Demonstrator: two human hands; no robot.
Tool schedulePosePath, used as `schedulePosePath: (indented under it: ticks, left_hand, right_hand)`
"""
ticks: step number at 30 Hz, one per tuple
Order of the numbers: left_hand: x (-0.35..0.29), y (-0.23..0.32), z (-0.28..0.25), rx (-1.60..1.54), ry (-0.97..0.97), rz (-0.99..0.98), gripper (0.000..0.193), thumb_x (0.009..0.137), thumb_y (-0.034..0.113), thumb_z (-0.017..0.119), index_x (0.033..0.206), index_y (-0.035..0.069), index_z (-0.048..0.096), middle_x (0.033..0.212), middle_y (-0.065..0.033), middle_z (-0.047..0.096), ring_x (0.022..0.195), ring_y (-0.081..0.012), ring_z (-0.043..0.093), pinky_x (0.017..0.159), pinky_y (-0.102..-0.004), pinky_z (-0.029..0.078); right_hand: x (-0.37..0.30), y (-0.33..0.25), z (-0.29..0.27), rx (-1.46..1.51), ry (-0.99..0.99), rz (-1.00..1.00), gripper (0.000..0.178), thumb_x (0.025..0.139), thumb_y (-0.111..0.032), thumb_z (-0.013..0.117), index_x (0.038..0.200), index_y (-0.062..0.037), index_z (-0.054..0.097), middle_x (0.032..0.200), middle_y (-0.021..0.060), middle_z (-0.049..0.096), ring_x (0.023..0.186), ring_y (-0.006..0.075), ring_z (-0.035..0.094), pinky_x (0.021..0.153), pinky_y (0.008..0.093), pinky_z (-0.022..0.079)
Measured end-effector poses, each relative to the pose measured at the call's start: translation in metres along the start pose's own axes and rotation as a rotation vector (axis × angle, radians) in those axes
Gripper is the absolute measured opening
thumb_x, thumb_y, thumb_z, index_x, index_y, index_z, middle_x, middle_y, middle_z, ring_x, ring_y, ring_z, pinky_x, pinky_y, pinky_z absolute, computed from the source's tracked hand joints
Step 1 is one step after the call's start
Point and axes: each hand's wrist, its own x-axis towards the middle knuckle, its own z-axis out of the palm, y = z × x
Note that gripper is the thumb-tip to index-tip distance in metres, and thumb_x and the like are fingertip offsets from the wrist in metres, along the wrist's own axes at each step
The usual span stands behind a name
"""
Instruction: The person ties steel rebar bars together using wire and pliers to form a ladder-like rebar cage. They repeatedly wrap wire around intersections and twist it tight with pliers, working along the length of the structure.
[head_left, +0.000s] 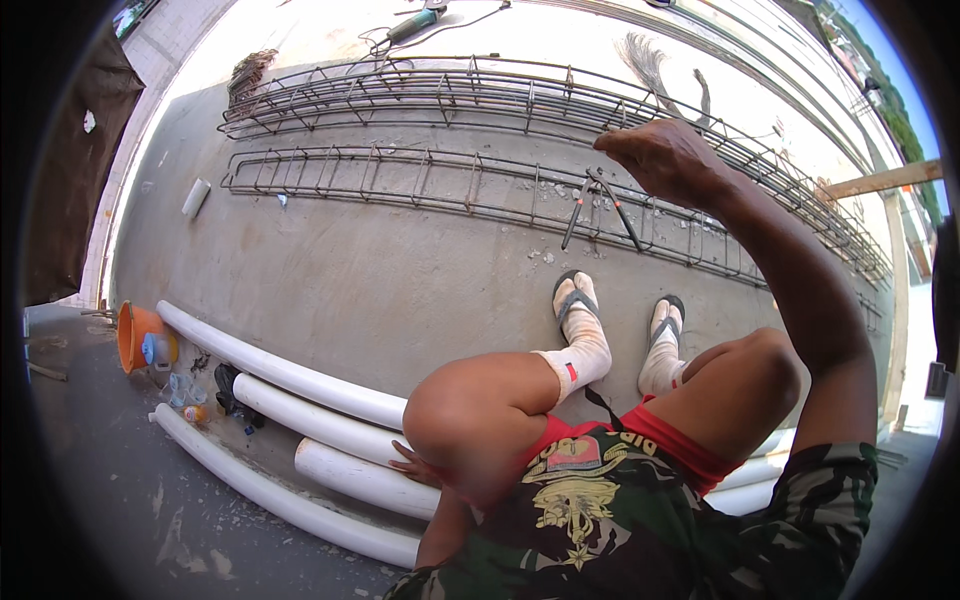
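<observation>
Head view shows your left grip [416, 466] splayed on a white pipe [315, 418], lower left, seemingly for balance, your curled right grip [668, 160], contents unclear, above a rebar cage [530, 108], upper right, with pincers [594, 178] handily near.

Seeing dull, dark metal in rebar cages [350, 100], smooth, glossy plastic along white pipes [290, 366]. Finding matt, cement-like finish across floor [330, 260], soft cloth in camouflage shirt [680, 510] and socks [587, 345]. Noting plastic in orange bucket [133, 337], bare wood in beam [883, 180].

1 orng bucket [148, 324], grn grinder [412, 25]
</observation>
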Motion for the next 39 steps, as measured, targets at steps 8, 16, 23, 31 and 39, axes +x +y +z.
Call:
schedulePosePath:
  ticks: [8, 16, 23, 31, 39]
  left_hand:
    - [0.005, -0.035, -0.023, -0.256, -0.048, -0.098, 0.048, 0.095, 0.028, 0.054, 0.130, -0.004, 0.051, 0.122, -0.0185, 0.058, 0.114, -0.0309, 0.054, 0.097, -0.0404, 0.045]
    - [-0.010, 0.217, -0.193, -0.766, -0.180, 0.322, 0.046, 0.099, 0.036, 0.049, 0.127, 0.001, 0.055, 0.119, -0.0144, 0.066, 0.115, -0.0255, 0.061, 0.098, -0.0419, 0.046]
    - [-0.031, 0.388, -0.180, -1.140, -0.919, 0.740, 0.038, 0.105, 0.037, 0.042, 0.133, 0.012, 0.048, 0.110, -0.0102, 0.066, 0.100, -0.0227, 0.065, 0.090, -0.0437, 0.052]
    - [-0.051, 0.402, -0.187, -1.176, -0.620, 0.709, 0.066, 0.105, 0.019, 0.042, 0.155, 0.026, -0.001, 0.122, -0.0148, 0.058, 0.108, -0.0276, 0.062, 0.090, -0.0443, 0.055]
    - [-0.065, 0.403, -0.198, -0.879, -0.460, 0.494, 0.063, 0.105, 0.027, 0.042, 0.155, 0.011, 0.008, 0.141, -0.0226, 0.045, 0.121, -0.0352, 0.056, 0.090, -0.0458, 0.056]
  right_hand:
    - [-0.086, -0.007, 0.027, 0.120, -0.091, 0.057, 0.023, 0.091, -0.012, 0.057, 0.113, -0.0106, 0.066, 0.074, 0.0163, 0.066, 0.069, 0.0367, 0.064, 0.059, 0.0458, 0.048]
    - [-0.086, -0.058, 0.007, 0.068, -0.040, -0.104, 0.031, 0.087, -0.006, 0.057, 0.118, -0.0077, 0.060, 0.075, 0.0115, 0.066, 0.069, 0.0308, 0.066, 0.059, 0.0411, 0.051]
    - [-0.085, -0.104, -0.003, 0.024, -0.077, -0.197, 0.036, 0.084, -0.006, 0.059, 0.120, -0.0092, 0.060, 0.079, 0.0091, 0.067, 0.075, 0.0272, 0.067, 0.059, 0.0412, 0.052]
    - [-0.102, -0.075, 0.000, 0.317, 0.140, -0.103, 0.032, 0.084, -0.005, 0.058, 0.114, -0.0104, 0.063, 0.081, 0.0119, 0.067, 0.072, 0.0315, 0.067, 0.059, 0.0424, 0.051]
    - [-0.085, -0.042, 0.004, 0.194, 0.204, -0.111, 0.029, 0.085, -0.007, 0.059, 0.113, -0.0095, 0.063, 0.078, 0.0118, 0.067, 0.070, 0.0320, 0.067, 0.058, 0.0431, 0.050]
